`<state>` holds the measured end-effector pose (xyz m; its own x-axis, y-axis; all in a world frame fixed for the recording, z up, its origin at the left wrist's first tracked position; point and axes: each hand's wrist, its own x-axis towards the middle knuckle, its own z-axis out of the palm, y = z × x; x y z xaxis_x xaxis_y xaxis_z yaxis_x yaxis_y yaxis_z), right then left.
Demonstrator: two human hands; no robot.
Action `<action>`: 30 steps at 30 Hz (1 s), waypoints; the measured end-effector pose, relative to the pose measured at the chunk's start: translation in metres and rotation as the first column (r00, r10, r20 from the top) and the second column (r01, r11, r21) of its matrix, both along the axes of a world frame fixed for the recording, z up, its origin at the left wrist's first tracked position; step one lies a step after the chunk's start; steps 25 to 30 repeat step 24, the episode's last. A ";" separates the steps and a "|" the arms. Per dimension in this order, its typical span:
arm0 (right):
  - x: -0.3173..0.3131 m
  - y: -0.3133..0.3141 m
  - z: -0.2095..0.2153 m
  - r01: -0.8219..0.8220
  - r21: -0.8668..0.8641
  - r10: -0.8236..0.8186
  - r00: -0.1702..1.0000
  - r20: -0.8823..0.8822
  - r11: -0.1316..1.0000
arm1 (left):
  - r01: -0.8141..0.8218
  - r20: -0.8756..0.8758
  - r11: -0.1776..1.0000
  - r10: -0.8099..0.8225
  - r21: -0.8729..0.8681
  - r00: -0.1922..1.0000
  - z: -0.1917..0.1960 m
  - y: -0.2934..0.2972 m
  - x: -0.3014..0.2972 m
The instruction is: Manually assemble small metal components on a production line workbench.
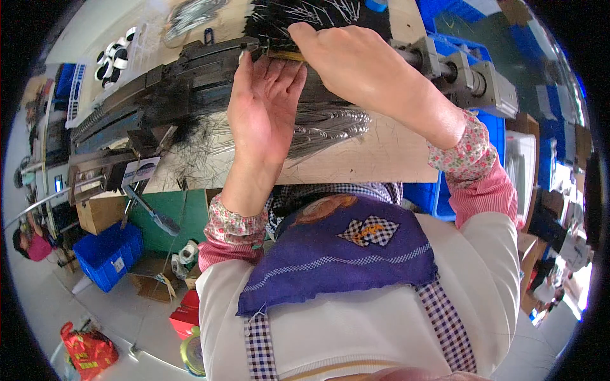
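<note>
My left hand [264,108] is palm up at the near side of a long dark metal machine [181,73]. Its palm is bare and its thumb stands apart from the slightly bent fingers. A narrow yellow strip [284,55] lies by those fingertips. To the right, my right hand [359,66] reaches over the machine, back upward, with fingers curled under; what they hold, if anything, is hidden. A bundle of thin silvery wires [330,126] lies on the wooden table [362,162] just below the hands. Beyond them, several metal pieces [327,11] lie on a black surface [270,22].
Black-and-white rolls [114,56] stand at the far left. A blue handle [152,211] hangs off the machine's near left end. Metal cylinders and blocks [467,73] make up its right end. Blue crates [114,254] stand below left, and a blue bin [438,193] at right. Dark bristles litter the table.
</note>
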<state>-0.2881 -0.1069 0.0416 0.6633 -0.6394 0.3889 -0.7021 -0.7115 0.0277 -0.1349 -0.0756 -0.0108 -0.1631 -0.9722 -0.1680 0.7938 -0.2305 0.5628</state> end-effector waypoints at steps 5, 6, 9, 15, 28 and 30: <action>-0.047 0.061 -0.036 0.053 0.438 -0.082 0.996 0.047 0.897 | -0.111 -0.050 0.990 0.116 0.090 0.992 -0.011 0.010 -0.034; -0.053 0.071 -0.053 0.109 0.513 -0.096 0.994 -0.051 0.852 | -0.090 -0.080 0.993 0.096 0.080 0.992 -0.021 0.012 -0.039; -0.057 0.090 -0.093 0.046 0.537 -0.037 0.999 -0.027 0.842 | -0.123 0.119 0.963 0.096 0.240 0.988 -0.036 0.015 -0.052; -0.067 0.083 -0.103 -0.095 0.514 0.050 0.994 0.101 0.853 | 0.396 0.614 0.721 0.051 -0.569 0.788 -0.027 0.088 0.049; -0.084 0.081 -0.087 -0.102 0.591 -0.199 0.884 0.422 0.800 | -0.788 0.729 0.614 -0.517 -0.050 -0.449 -0.058 0.188 0.317; -0.084 0.081 -0.087 -0.102 0.591 -0.199 0.884 0.422 0.800 | -0.788 0.729 0.614 -0.517 -0.050 -0.449 -0.058 0.188 0.317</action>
